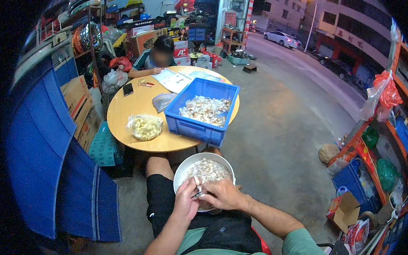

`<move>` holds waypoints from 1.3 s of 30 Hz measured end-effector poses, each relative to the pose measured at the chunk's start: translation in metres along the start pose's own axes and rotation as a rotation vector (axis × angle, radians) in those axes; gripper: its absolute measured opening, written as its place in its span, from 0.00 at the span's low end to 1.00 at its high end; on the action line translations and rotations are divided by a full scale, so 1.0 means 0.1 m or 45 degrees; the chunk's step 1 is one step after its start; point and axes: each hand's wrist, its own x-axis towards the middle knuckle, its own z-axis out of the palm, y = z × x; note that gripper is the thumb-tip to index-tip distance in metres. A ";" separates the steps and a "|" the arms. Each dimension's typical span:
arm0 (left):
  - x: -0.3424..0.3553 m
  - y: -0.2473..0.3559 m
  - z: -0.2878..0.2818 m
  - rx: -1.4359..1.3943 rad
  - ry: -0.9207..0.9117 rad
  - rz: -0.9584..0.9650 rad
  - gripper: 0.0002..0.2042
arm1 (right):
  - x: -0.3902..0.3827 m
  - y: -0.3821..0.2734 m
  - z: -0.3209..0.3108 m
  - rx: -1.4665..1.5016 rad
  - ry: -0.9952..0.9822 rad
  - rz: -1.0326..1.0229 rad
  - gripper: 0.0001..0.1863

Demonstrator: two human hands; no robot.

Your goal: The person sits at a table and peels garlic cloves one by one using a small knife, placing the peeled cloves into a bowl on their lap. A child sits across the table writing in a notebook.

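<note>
Pale clove-like piece pinched in fingertips of person's left hand, above white bowl. Right hand just beside, thumb and fingers pinching small dark tool. Bowl, near knees, holds whitish flaky bits. Beyond: round table bearing blue crate of similar bits, clear bag of yellowish pieces, dark phone. Co-worker sits at far side, arm by open papers.

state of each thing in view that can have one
left hand, pinching a pale piece
right hand, gripping a small tool
white bowl, open, partly filled
blue crate, open, partly filled
clear bag, filled, closure unclear
phone, flat, screen dark
notebook, open
cardboard box at right, open
</note>
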 end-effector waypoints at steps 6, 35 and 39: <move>-0.10 -0.09 0.19 -0.087 0.066 -0.018 0.12 | -0.15 -0.06 -0.13 0.097 -0.031 -0.014 0.14; 0.03 0.02 0.02 0.166 -0.129 0.171 0.10 | 0.10 -0.08 0.00 0.135 0.381 0.245 0.08; 0.01 0.03 0.07 0.125 -0.130 0.147 0.10 | 0.11 -0.08 0.00 0.222 0.376 0.260 0.09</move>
